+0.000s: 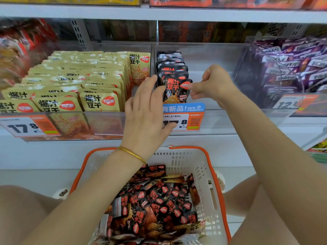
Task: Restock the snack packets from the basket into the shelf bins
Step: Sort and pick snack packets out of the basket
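A white basket with an orange rim (211,167) sits low in front of me, holding several black snack packets (159,206). In the middle clear shelf bin (230,121) a short row of the same black packets (170,67) stands upright against the bin's left wall. My left hand (148,110) has straight fingers that touch the left side of the front black packet (174,90). My right hand (212,84) pinches that packet's upper right corner. The right part of this bin holds no packets.
To the left, a bin is full of yellow packets (79,80). On the right stands a bin of purple packets (292,64). A blue and orange price tag (184,117) hangs on the middle bin's front. Another shelf edge (159,14) runs above.
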The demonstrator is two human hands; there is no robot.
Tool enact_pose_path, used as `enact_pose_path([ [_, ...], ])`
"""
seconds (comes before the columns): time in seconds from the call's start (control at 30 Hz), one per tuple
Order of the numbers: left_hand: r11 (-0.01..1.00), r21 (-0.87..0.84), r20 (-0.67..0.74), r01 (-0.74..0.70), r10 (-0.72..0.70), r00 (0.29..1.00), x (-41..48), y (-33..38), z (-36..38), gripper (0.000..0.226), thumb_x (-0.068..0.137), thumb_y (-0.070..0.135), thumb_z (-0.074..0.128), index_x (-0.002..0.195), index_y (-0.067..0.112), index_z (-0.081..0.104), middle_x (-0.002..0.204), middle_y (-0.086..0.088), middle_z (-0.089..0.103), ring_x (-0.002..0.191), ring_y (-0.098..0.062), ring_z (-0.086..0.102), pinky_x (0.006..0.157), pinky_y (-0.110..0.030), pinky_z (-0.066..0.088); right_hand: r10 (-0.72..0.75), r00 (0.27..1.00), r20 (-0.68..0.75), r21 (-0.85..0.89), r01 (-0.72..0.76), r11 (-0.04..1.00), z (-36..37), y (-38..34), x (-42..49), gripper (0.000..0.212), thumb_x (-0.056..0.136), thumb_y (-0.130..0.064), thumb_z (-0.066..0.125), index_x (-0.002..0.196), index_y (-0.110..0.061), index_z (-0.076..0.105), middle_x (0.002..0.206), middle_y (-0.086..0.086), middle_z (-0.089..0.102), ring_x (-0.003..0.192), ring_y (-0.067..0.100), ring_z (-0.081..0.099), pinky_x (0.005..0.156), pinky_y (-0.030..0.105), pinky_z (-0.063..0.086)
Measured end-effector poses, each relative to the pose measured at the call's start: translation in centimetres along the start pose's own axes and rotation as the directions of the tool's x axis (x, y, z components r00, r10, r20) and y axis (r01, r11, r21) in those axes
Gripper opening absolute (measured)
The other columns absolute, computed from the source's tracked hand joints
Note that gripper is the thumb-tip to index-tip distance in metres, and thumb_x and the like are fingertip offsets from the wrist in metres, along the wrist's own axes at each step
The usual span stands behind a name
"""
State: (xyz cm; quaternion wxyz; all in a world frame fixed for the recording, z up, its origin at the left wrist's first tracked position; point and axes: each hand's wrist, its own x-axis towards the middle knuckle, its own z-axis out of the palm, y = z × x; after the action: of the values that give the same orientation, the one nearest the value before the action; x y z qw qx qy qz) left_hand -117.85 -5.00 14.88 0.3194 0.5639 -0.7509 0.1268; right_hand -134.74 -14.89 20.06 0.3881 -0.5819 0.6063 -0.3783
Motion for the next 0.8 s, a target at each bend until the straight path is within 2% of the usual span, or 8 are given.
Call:
enact_pose_path([
  [0.13,0.997,-0.072,-0.133,-0.031,0.021,0.991,-1.9,0.6,-0.5,0.059,0.076,0.032,0.070,0.123,0.006,0.045,0.134,-0.016,0.045,0.126,-0.030,0.039,0.097,-0.041,0.033,-0.184,0.979,-0.085,0.104,0.193,0.976,-1.3,-0.6,-4.6,0.044,0.077,0.002,0.073,0.075,-0.015,0.033,0.062,0.008,0.050,0.054,0.019,0.066,0.059,0.039,0.059],
  [0.2,0.991,-0.124,-0.147,-0.054,0.035,0.988,-3.6,0.8,-0.4,0.050,0.079,0.027,0.069,0.120,0.005,0.050,0.127,-0.015,0.049,0.119,-0.029,0.043,0.095,-0.038,0.033,-0.238,0.970,-0.041,0.157,0.242,0.957,-1.4,-0.3,-7.7,0.041,0.076,0.006,0.072,0.073,-0.014,0.036,0.062,0.008,0.051,0.051,0.019,0.065,0.056,0.038,0.058],
  [0.37,0.984,-0.156,0.042,-0.088,0.096,0.995,-9.0,-0.8,2.2,0.045,0.080,0.022,0.066,0.118,0.010,0.047,0.121,-0.011,0.050,0.113,-0.029,0.047,0.092,-0.039,0.037,-0.257,0.965,0.052,0.157,0.246,0.956,0.4,2.5,-12.0,0.038,0.076,0.009,0.070,0.072,-0.013,0.040,0.071,0.020,0.057,0.056,0.016,0.066,0.056,0.027,0.057],
  [0.43,0.985,-0.150,0.119,-0.080,0.098,0.988,-10.4,-1.7,3.3,0.043,0.079,0.020,0.066,0.117,0.009,0.048,0.120,-0.013,0.052,0.112,-0.030,0.048,0.090,-0.042,0.040,-0.235,0.956,0.173,0.162,0.208,0.965,1.2,3.4,-12.8,0.035,0.076,0.008,0.070,0.073,-0.013,0.042,0.070,0.019,0.057,0.055,0.016,0.066,0.054,0.025,0.055],
  [0.5,0.988,-0.138,0.195,-0.063,0.089,0.977,-11.4,-2.6,4.5,0.043,0.078,0.019,0.065,0.116,0.008,0.049,0.118,-0.013,0.053,0.110,-0.030,0.049,0.089,-0.044,0.041,-0.139,0.912,0.385,0.068,0.122,0.990,2.9,5.2,-13.1,0.028,0.078,0.005,0.070,0.076,-0.010,0.047,0.072,0.018,0.059,0.056,0.016,0.067,0.055,0.027,0.057],
  [0.6,0.995,-0.094,0.351,-0.019,0.052,0.935,-12.6,-3.8,6.4,0.045,0.073,0.015,0.070,0.114,0.007,0.052,0.117,-0.013,0.054,0.108,-0.033,0.051,0.086,-0.047,0.046,0.073,0.808,0.585,-0.260,0.102,0.960,7.3,10.4,-11.2,0.016,0.083,-0.004,0.067,0.082,-0.009,0.052,0.076,0.012,0.065,0.064,0.016,0.069,0.058,0.019,0.055],
  [0.73,0.994,-0.047,0.537,0.099,-0.059,0.842,-13.8,-4.5,8.3,0.050,0.065,0.012,0.081,0.110,0.000,0.060,0.113,-0.020,0.058,0.104,-0.041,0.057,0.083,-0.053,0.050,0.420,0.688,0.592,-0.572,-0.008,0.820,12.3,20.3,-8.5,0.018,0.089,-0.007,0.059,0.074,-0.009,0.050,0.093,0.020,0.066,0.089,0.032,0.067,0.073,0.035,0.054],
  [0.8,0.991,-0.057,0.570,0.125,-0.070,0.818,-14.4,-4.7,8.8,0.049,0.066,0.012,0.080,0.110,0.002,0.060,0.111,-0.018,0.059,0.104,-0.041,0.056,0.083,-0.052,0.050,0.549,0.625,0.555,-0.668,-0.059,0.742,13.5,25.0,-9.0,0.024,0.090,-0.010,0.058,0.070,-0.013,0.046,0.087,0.019,0.066,0.084,0.036,0.065,0.067,0.036,0.053],
])
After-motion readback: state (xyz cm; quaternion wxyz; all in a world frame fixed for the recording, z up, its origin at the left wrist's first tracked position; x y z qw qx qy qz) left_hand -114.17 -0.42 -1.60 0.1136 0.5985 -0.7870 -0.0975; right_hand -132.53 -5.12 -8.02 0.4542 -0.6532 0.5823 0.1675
